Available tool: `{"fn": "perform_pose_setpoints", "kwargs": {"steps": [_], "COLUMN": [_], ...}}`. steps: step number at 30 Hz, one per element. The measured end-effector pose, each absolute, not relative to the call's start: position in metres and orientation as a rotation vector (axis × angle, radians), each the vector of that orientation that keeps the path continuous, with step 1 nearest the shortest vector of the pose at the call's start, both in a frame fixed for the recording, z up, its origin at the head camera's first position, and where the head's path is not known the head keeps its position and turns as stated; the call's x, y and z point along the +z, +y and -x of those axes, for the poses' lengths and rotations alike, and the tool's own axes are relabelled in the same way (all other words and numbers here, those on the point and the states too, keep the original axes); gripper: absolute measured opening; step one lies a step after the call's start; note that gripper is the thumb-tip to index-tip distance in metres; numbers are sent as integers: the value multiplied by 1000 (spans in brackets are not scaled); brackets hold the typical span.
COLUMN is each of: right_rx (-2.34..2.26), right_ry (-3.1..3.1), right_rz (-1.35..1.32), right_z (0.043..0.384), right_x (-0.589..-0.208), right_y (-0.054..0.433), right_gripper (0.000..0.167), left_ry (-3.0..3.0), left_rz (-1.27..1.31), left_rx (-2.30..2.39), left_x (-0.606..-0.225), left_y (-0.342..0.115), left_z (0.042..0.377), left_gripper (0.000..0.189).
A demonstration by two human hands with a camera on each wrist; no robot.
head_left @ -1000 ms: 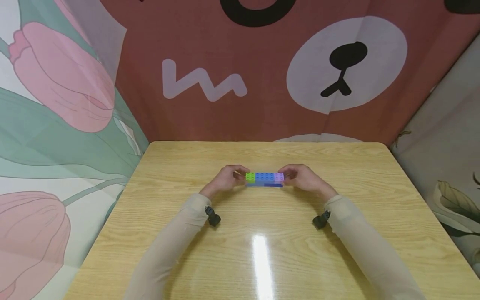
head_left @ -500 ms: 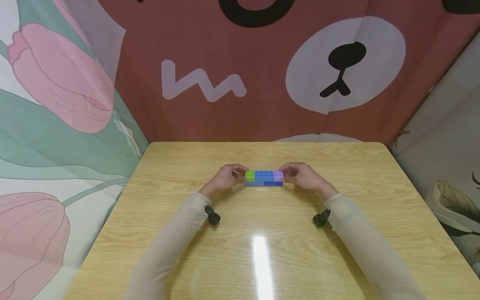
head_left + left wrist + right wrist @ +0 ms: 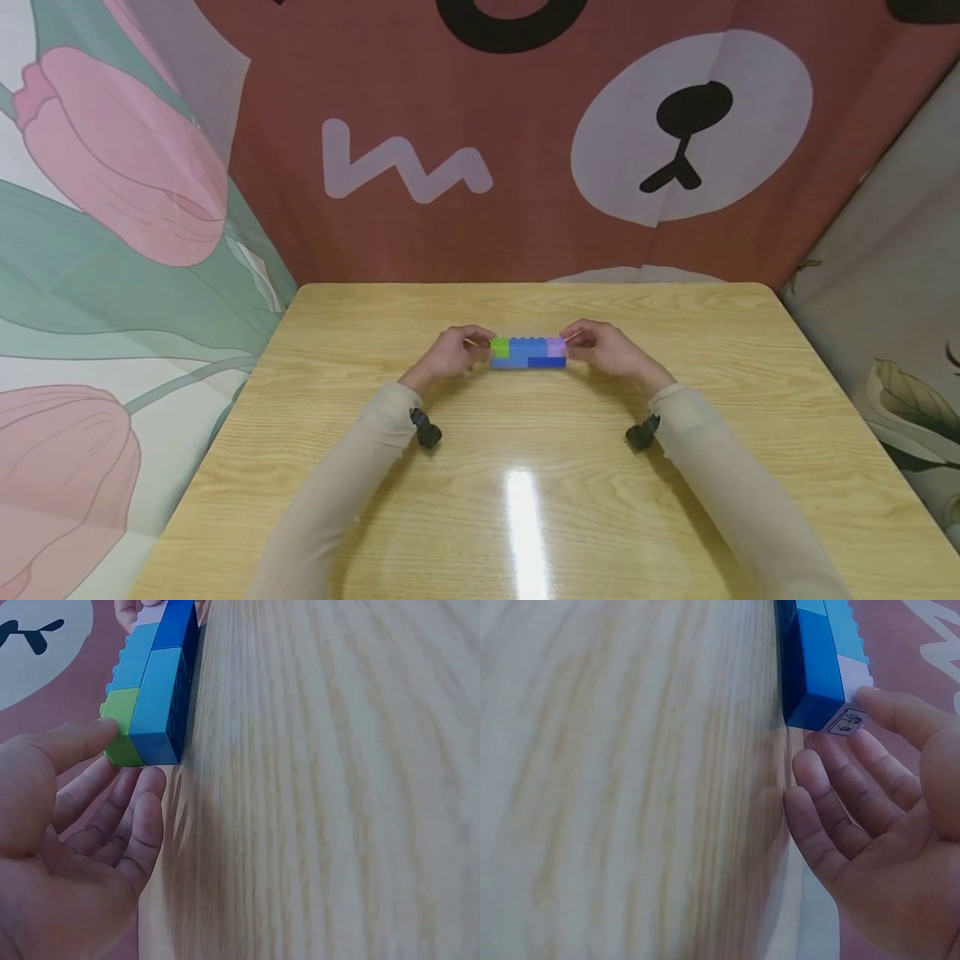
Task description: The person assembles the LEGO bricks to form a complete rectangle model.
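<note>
Both hands hold a two-layer block of joined toy bricks (image 3: pixel 528 353) over the table's middle. Its upper layer has a lime green brick (image 3: pixel 122 712) at the left, a blue brick (image 3: pixel 528 347) in the centre and a light purple brick (image 3: pixel 853 677) at the right. Below sit a lighter blue brick (image 3: pixel 157 705) and a dark blue brick (image 3: pixel 815 667). My left hand (image 3: pixel 452 352) pinches the green end, thumb on its near face. My right hand (image 3: pixel 606 350) pinches the purple end. Part of the underside shows in the left wrist view; whether it touches the table, I cannot tell.
The wood-grain table (image 3: pixel 525 433) stretches toward me and out to both sides. Behind its far edge hangs a reddish-brown cloth (image 3: pixel 420 242) with a bear print. A flowered cloth (image 3: pixel 120 333) lines the left side. Small black cameras (image 3: pixel 427 429) are strapped to the wrists.
The brick block has tipped back, so its front face with the lower blue bricks shows more and its studs show less. Both hands have shifted slightly up with it, keeping hold.
</note>
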State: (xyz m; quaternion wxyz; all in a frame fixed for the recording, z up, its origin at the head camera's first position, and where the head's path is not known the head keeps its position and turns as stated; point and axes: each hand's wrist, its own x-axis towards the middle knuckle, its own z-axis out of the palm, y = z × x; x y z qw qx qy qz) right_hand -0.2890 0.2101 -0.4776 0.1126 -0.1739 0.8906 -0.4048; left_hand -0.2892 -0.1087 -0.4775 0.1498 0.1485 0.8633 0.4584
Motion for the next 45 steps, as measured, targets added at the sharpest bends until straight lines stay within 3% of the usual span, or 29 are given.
{"fn": "perform_pose_setpoints", "kwargs": {"steps": [33,45], "right_rx": [-1289,-1234], "right_ry": [2498,2523], "right_rz": [463,472], "right_z": [295,296], "right_x": [-478,-479], "right_y": [211,211], "right_gripper": [29,36], "left_ry": [2558,2535], "left_rz": [-399,-384], "left_rx": [1334,1321], "left_x": [-485,-483], "left_y": [-106,-108], "left_z": [296,294], "left_gripper": [35,43]}}
